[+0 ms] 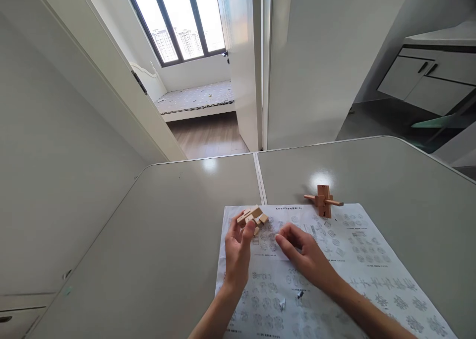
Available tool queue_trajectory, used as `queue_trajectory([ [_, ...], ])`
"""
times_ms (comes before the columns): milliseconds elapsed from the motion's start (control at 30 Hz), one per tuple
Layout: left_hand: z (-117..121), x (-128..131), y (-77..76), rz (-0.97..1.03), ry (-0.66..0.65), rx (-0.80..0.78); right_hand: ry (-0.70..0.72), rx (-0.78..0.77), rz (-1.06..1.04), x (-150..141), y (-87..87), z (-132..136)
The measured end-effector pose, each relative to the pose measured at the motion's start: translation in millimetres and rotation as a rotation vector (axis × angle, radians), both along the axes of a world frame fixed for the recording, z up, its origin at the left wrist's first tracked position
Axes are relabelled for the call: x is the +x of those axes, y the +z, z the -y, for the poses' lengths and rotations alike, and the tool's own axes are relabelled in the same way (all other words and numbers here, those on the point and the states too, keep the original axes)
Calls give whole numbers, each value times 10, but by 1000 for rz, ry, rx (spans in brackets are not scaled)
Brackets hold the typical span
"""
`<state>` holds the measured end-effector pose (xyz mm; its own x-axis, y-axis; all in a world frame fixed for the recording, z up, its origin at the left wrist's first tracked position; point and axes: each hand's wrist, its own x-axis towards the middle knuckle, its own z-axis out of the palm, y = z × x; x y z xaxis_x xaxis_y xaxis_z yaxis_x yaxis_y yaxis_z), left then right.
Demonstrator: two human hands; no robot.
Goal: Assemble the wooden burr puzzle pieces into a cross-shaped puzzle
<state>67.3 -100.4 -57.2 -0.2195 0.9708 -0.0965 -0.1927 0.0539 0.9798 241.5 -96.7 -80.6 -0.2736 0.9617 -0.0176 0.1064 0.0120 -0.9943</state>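
My left hand [238, 249] pinches a pale wooden interlocking puzzle [253, 216] just above a printed instruction sheet [357, 259]. My right hand [303, 254] rests on the sheet to the right of it, fingers curled toward the puzzle, with nothing that I can see in them. A second, darker wooden puzzle [323, 201] with crossed bars stands by the sheet's far edge, apart from both hands.
The sheet lies on a grey table [148, 239] with a seam down its middle. Beyond it an open doorway [208, 130] shows wood flooring, a mattress and a window. Dark cabinets [427, 81] stand at the right.
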Motion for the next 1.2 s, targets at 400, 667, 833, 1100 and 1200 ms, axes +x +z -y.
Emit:
queue_trajectory([
  [400, 34, 33, -46, 37, -155, -44, -91, 363, 356, -6, -116, -18],
  [667, 32, 40, -46, -3, -131, 22, -168, 386, 511, 35, -228, -70],
  [833, 12, 44, -40, -83, -86, 62, -90, 428, 500, 45, -214, -77],
  [1100, 26, 29, 25, -320, -66, 130, -103, 298, 349, 56, -132, -83],
  [1200, 38, 24, 53, -405, -61, 149, -126, 328, 328, 52, -144, -72],
])
